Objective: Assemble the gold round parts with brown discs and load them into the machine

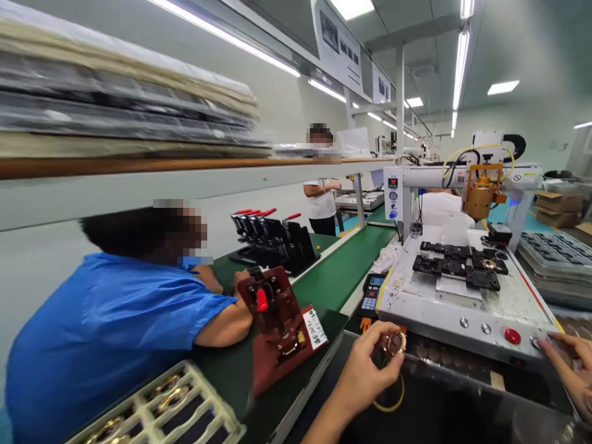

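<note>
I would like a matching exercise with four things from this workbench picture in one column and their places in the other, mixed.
Things:
1. gold ring part
2. red button
3. red clamp fixture
4. calculator

Places:
A. on the green belt
B. on the machine's front panel
C. in the left hand
D. between belt and machine

Pairs: 1-C, 2-B, 3-A, 4-D

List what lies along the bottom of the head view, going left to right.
Cream tray of gold rings → red clamp fixture on the green belt → left hand pinching a small gold round part → red button on the white machine → right hand at the machine's front corner.
</note>
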Action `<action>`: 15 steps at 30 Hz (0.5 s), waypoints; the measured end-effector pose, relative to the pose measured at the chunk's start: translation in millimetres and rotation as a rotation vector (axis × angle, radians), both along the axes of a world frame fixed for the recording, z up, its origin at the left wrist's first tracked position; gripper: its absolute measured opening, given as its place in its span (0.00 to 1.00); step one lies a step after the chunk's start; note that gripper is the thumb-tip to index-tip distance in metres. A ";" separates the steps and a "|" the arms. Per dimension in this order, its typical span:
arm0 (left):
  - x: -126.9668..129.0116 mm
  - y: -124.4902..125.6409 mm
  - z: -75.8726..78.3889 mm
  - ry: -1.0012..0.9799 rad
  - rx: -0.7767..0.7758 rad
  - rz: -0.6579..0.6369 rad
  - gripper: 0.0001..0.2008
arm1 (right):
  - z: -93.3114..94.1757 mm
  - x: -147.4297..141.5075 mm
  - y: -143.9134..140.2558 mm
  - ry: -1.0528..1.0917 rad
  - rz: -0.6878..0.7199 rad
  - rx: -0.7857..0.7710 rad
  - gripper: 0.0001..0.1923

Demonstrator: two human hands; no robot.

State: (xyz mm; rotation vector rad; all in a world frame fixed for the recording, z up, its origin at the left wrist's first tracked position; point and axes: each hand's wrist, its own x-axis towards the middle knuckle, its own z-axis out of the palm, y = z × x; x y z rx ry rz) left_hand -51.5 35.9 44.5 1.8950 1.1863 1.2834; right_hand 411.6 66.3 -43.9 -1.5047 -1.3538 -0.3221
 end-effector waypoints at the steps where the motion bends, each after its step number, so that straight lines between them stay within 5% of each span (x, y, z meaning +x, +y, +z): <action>1: -2.6 -0.3 -6.8 -0.016 -0.011 0.011 0.17 | -0.6 -6.9 -8.7 -0.029 -0.006 -0.005 0.32; 9: 0.7 -2.9 -51.5 0.038 -0.137 -0.095 0.15 | 29.3 -41.6 -27.6 -0.033 -0.122 -0.005 0.30; 12: 9.8 2.6 -71.1 0.093 -0.188 -0.204 0.16 | 16.8 -87.1 -39.7 -0.013 0.212 -0.064 0.12; 15: 21.2 20.4 -89.6 0.175 -0.165 -0.324 0.18 | -7.5 -151.6 -37.6 -0.111 0.646 -0.253 0.07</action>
